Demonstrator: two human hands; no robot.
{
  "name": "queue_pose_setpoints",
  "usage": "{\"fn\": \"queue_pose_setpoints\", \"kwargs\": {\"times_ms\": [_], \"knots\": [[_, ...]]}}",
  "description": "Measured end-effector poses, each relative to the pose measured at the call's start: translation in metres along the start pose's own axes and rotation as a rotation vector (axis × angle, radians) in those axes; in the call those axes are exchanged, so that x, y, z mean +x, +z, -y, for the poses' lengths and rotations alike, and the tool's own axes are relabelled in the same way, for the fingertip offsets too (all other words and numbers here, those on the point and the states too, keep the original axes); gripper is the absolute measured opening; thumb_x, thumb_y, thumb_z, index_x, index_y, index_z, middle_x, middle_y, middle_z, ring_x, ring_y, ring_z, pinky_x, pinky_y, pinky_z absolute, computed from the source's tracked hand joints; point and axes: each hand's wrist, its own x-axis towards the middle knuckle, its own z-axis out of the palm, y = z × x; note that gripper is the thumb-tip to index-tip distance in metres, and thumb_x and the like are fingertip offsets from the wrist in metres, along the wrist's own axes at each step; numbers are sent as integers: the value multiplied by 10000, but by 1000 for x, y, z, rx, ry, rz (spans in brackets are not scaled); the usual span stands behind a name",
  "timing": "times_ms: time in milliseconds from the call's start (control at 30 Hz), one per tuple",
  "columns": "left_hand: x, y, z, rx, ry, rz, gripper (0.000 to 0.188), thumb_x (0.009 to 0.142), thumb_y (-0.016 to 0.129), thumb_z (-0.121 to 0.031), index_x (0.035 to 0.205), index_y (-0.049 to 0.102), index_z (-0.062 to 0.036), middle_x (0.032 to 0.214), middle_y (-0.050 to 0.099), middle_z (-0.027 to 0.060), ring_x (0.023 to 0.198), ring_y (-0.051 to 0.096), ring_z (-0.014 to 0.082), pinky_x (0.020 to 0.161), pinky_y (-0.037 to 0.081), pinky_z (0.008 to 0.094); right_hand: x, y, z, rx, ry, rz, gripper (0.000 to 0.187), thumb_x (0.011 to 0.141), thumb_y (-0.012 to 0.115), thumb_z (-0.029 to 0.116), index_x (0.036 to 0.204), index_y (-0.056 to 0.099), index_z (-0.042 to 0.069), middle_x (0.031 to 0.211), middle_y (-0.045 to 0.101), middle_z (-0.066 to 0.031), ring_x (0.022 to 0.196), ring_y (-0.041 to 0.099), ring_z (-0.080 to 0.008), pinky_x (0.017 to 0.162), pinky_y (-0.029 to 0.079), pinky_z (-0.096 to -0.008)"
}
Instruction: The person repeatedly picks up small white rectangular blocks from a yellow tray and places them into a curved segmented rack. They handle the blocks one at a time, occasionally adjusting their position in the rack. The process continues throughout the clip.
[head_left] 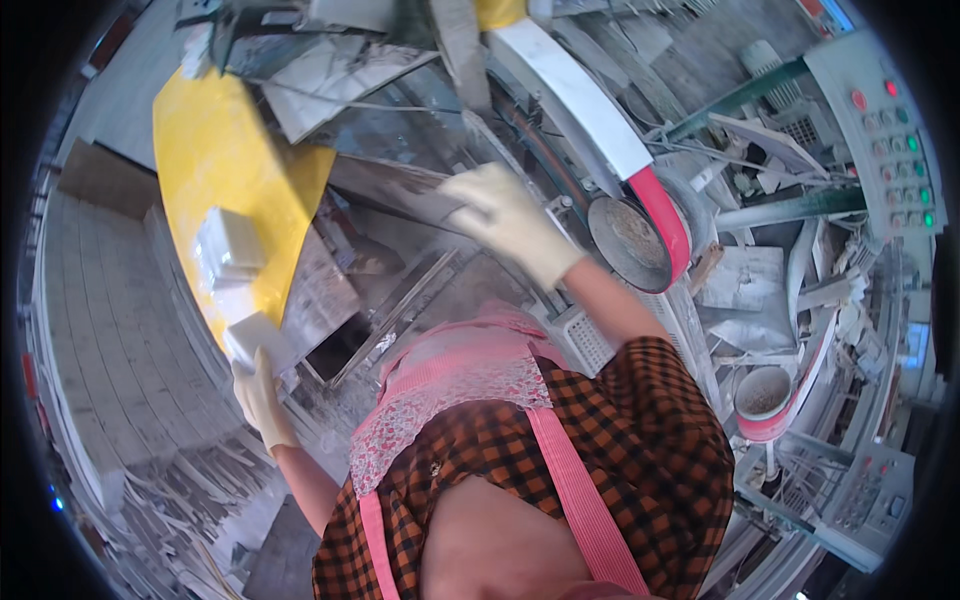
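My left hand (pixel 257 408), in a pale glove, grips the near end of a white rectangular block (pixel 256 338) at the lower end of a yellow sheet (pixel 195 135). Just beyond it, more white blocks (pixel 230 245) sit stacked on the sheet; motion blurs their edges. My right hand (pixel 505 220), gloved the same way, is in the middle, over or beside a worn grey board (pixel 385 185). Blur smears its fingers, so their grip does not show. A long white strip on a conveyor (pixel 580 85) runs beyond this hand toward a red curved belt (pixel 662 225).
Boards form a slatted surface (pixel 105 330) at the left. A control panel (pixel 885 135) with lit buttons stands at the far right. Round pans of granules (pixel 765 392), green metal bars (pixel 800 208) and scrap pieces crowd the right side. Loose strips (pixel 185 505) lie lower left.
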Motion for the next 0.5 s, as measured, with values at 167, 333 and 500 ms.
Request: {"fn": "queue_pose_setpoints", "kwargs": {"times_ms": [167,333,500], "knots": [[7,13,-12,199,45,-69,603,920,690,-384,1326,573,46,1138,691,199,976,677,277,841,526,383,-120,-155,-142,-545,344,-13,572,804,659,109,1367,589,39,1358,605,-195,1303,527,-369,1117,390,-474],[-11,31,-17,-211,-51,-138,573,960,658,-347,1357,542,50,1182,660,175,996,660,257,854,531,394,-135,-152,-207,-762,413,226,890,820,744,218,1582,304,80,1591,392,-168,1493,339,-314,1240,228,-490],[-9,31,-19,-48,-84,-127,564,955,654,-389,1330,544,17,1182,641,169,1010,650,247,773,548,394,-125,-136,-232,-839,316,187,813,825,702,220,1529,368,-12,1533,453,-205,1442,423,-313,1224,286,-477]]}}
